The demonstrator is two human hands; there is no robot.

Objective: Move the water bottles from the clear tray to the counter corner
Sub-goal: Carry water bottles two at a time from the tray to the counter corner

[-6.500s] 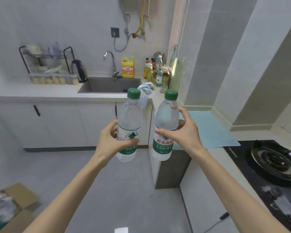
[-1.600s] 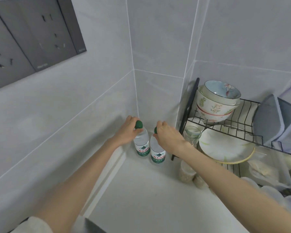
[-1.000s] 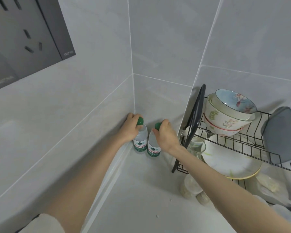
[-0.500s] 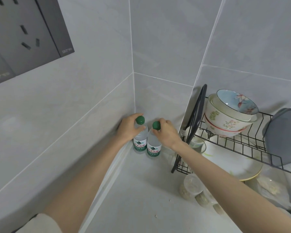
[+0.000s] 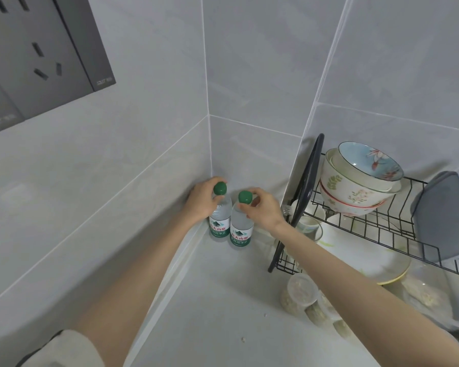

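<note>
Two water bottles stand upright in the corner of the table [image 5: 223, 300], a hand on each.
The left hand [image 5: 200, 201] curls round the neck of the left bottle [image 5: 220, 221], under its green cap. The bottle is clear plastic with a white-and-green label and red lettering. Just beside it stands the matching right bottle [image 5: 240, 229], its neck pinched by the right hand [image 5: 263, 210]. A dish rack [image 5: 355, 226] stands nearby.
</note>
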